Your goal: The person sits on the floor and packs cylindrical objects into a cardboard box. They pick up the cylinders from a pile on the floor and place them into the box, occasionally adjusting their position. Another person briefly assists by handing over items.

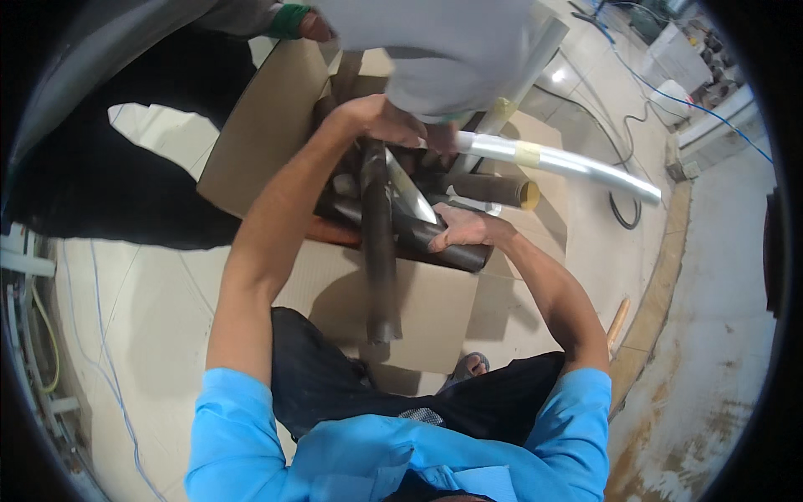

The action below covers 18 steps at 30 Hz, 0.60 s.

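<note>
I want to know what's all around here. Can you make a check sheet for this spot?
Surface: pale tiled floor with flattened cardboard.
Job's things: dark tube in the left hand; right hand rests on another dark roll in the cardboard box.
Clutter: shiny silver pipe, wooden stick.
Grip: left closed around the tube; right's not clear.
Cables: blue cable, black cable, thin wires.
Surroundings: another person's grey sleeve.
</note>
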{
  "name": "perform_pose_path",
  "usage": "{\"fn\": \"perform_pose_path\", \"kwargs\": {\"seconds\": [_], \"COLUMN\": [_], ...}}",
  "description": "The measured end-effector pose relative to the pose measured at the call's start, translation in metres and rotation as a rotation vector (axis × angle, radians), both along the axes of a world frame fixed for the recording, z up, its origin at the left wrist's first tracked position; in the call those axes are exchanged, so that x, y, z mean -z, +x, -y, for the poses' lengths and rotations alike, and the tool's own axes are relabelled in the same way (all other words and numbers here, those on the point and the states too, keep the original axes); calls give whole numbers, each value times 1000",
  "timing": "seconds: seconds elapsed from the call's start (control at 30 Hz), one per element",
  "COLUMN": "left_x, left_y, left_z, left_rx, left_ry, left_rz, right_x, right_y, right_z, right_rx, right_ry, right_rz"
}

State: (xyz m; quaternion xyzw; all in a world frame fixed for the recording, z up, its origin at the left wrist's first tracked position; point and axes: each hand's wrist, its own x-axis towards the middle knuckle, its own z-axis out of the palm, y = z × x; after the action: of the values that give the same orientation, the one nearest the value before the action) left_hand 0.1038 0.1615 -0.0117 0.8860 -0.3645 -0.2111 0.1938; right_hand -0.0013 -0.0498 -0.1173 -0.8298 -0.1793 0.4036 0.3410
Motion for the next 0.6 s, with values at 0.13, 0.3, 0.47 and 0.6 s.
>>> {"fn": "perform_pose_path", "kwargs": {"seconds": [0.13,0.3,0.47,0.6], "left_x": [40,94,51,-1], "left_y": [-47,-84,-64,-49], "left_z": [14,33,27,31], "left_rx": [147,213,169,-356], "left_ry": [312,256,-144,-744], "left_rz": [-181,152,-156,-176], "right_x": [-14,-1,-14,-68], "right_y": [4,12,13,35], "right_z": [3,24,50,61], "right_rx": [-10,154,526,248], "right_ry": [-131,310,836,1301], "right_rz": [101,-261,-648,-338]}}
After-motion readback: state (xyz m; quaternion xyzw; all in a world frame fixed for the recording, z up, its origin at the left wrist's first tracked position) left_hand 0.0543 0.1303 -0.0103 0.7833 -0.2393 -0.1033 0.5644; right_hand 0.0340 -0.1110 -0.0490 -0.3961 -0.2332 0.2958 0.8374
